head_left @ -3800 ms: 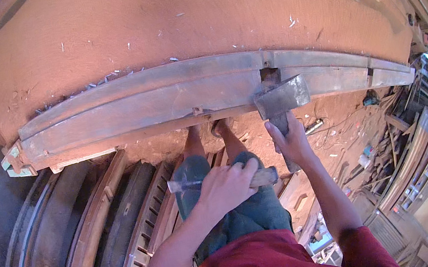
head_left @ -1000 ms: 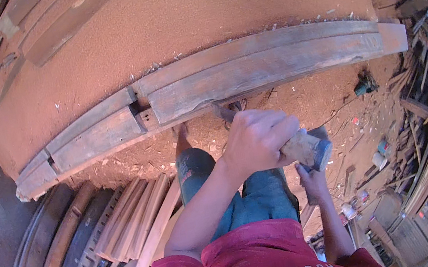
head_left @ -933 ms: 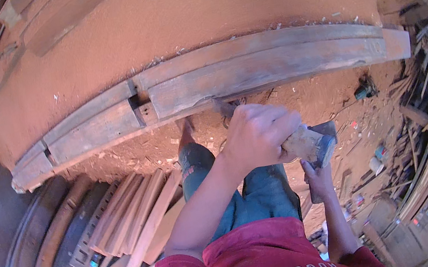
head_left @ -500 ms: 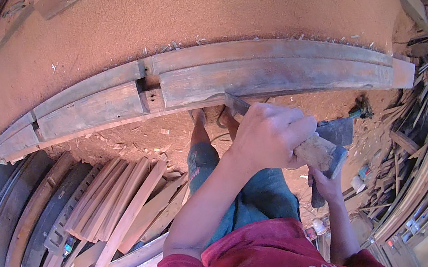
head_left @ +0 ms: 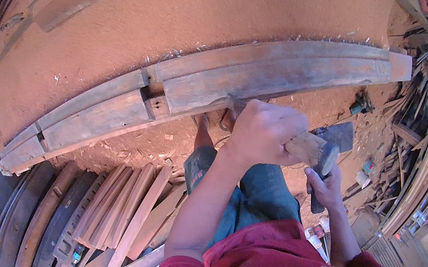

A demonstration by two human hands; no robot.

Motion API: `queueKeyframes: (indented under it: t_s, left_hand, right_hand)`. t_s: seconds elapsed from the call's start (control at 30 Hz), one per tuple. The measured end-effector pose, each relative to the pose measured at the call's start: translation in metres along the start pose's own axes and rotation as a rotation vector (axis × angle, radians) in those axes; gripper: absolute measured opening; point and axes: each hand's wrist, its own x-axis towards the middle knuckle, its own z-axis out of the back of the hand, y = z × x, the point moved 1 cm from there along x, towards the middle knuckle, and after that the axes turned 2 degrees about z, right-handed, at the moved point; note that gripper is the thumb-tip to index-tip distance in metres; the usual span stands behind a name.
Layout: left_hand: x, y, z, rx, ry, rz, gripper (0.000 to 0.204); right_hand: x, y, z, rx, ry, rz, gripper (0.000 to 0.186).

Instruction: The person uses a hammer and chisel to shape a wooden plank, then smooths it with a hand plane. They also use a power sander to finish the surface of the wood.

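Note:
A long grey-brown wooden beam (head_left: 272,75) lies across in front of me. Notches are cut into it left of the middle. My left hand (head_left: 270,132) is closed around a chisel with a thick wooden handle (head_left: 304,146). Its blade (head_left: 235,101) meets the beam's near edge. In my right hand (head_left: 326,187) is a hatchet, gripped by its dark handle (head_left: 316,204). The blunt end of the hatchet head (head_left: 328,158) is up against or very close to the chisel handle's end, while its broad blade (head_left: 342,136) points right.
Sawdust covers the reddish ground (head_left: 195,23) beyond the beam. Stacked planks (head_left: 124,205) lie at my left, with curved boards (head_left: 30,220) beside them. Wood scraps (head_left: 396,171) and more boards (head_left: 426,183) are piled at right. My feet (head_left: 228,119) are near the beam.
The hatchet head has come slightly left and up, nearer the end of the chisel handle. The chisel stays at the beam's near edge. The view has shifted a little.

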Motion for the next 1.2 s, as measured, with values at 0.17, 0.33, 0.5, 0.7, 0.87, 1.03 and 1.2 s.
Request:
queueKeyframes:
  t_s: [0.17, 0.33, 0.5, 0.7, 0.87, 1.03, 1.2]
  left_hand:
    - [-0.009, -0.001, -0.003, 0.074, 0.093, -0.033, 0.033]
    - [-0.009, 0.001, -0.008, 0.029, -0.047, -0.044, 0.034]
    - [-0.002, -0.001, -0.004, 0.029, -0.094, -0.014, 0.029]
    - [0.0, -0.001, -0.009, 0.057, -0.072, -0.029, 0.026]
    - [-0.003, -0.004, -0.01, 0.085, -0.082, -0.024, 0.025]
    - [-0.007, 0.002, -0.012, 0.113, -0.085, -0.012, 0.041]
    - [-0.006, 0.002, -0.017, 0.16, -0.063, -0.018, 0.039]
  right_hand:
    - [-0.004, -0.004, -0.002, 0.012, -0.027, 0.027, 0.012]
    - [-0.012, 0.014, 0.007, -0.085, -0.035, 0.018, 0.014]
    - [-0.043, 0.079, 0.033, -0.268, -0.463, 0.31, 0.013]
    - [-0.052, 0.103, 0.046, 0.196, -0.102, 0.567, 0.028]
    - [-0.044, 0.115, 0.05, -0.425, -0.235, 0.41, 0.021]
    - [-0.05, 0.111, 0.052, 0.132, -0.16, 0.743, 0.025]
    - [-0.032, 0.085, 0.049, -0.635, -0.217, 0.709, 0.041]
